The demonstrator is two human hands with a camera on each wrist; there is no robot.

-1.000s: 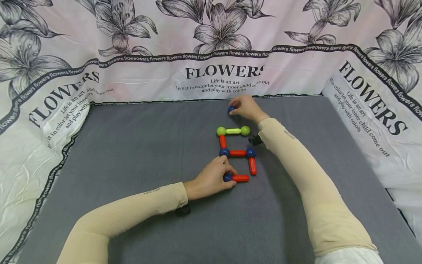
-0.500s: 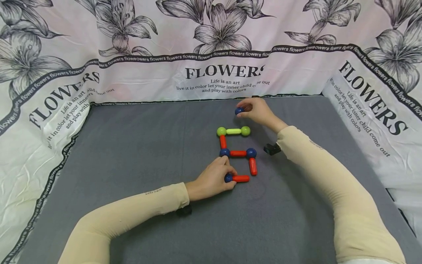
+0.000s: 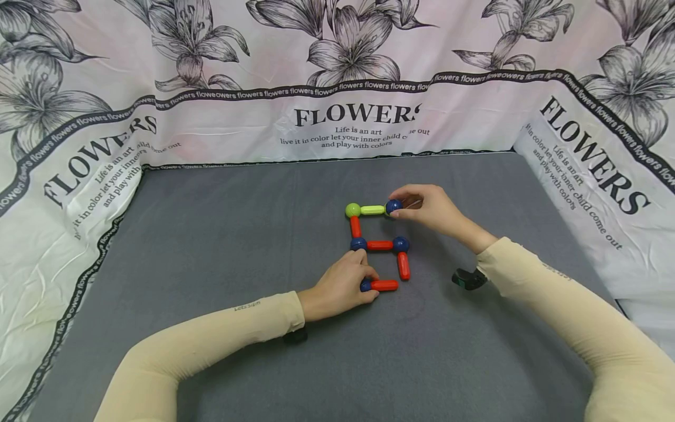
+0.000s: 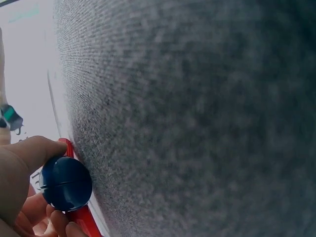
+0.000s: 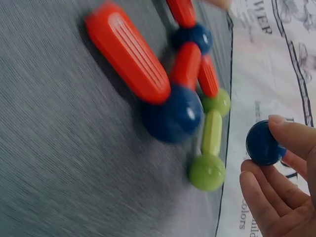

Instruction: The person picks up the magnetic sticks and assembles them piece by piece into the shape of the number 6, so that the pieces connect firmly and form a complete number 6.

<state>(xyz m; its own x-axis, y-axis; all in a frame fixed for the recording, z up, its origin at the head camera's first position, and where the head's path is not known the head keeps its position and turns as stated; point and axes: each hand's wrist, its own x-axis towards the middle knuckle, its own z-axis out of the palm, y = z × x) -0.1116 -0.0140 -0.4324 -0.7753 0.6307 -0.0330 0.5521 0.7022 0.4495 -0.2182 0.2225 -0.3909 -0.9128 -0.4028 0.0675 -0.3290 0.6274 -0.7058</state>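
Observation:
Between the thumb and fingers of my right hand (image 3: 432, 208) is a blue ball (image 5: 263, 143), held up off the table. In the head view it overlaps the right-hand green ball (image 5: 207, 172), mostly hiding it. My left hand (image 3: 337, 287) grips another blue ball (image 4: 66, 183), which has a red rod (image 3: 384, 285) at its right side. Just beyond lies a chain of toy rods and balls: a green rod (image 3: 372, 210), a left green ball (image 3: 353, 210), a red rod (image 3: 355, 227), a blue ball (image 3: 358, 243), a crosswise red rod (image 3: 379, 245), a blue ball (image 3: 401, 244) and a red rod (image 3: 404, 266) pointing toward me.
A grey cloth-covered table (image 3: 221, 234) spreads around the pieces. White flower-printed fabric (image 3: 358, 126) stands along its back and sides. A dark wrist camera (image 3: 469, 279) hangs under the right forearm.
My right hand has come from the table's back edge toward me and slightly right, bringing its blue ball to the chain's green right end. The left hand stays on its ball.

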